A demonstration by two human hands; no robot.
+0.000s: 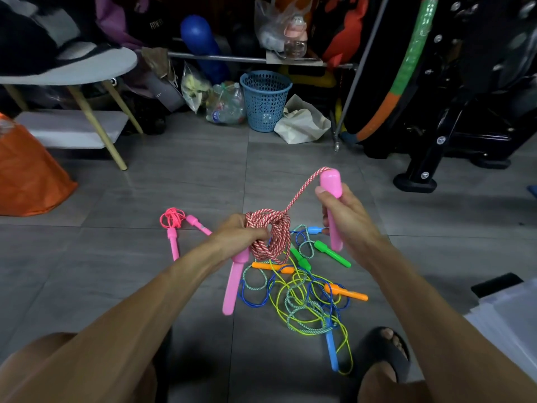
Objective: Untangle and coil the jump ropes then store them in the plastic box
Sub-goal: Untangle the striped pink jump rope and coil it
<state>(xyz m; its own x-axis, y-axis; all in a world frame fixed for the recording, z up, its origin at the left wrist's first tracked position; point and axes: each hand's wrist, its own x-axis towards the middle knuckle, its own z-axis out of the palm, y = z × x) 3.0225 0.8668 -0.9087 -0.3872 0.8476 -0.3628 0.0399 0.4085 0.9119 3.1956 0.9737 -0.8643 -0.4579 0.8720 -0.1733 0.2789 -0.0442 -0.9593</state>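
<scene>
One rope coiled, one nearly wound, a tangle left

A coiled pink jump rope lies far left on the floor; the left hand grips the red-and-white coil, the right hand clasps its pink handle; the tangled ropes wait below; no plastic box is identifiable.

A cluttered home storage corner: grey tiled floor, blue laundry-style basket at twelve o'clock, black exercise machine at two, striped hula hoop, bagged bottles piled against the wall.
</scene>
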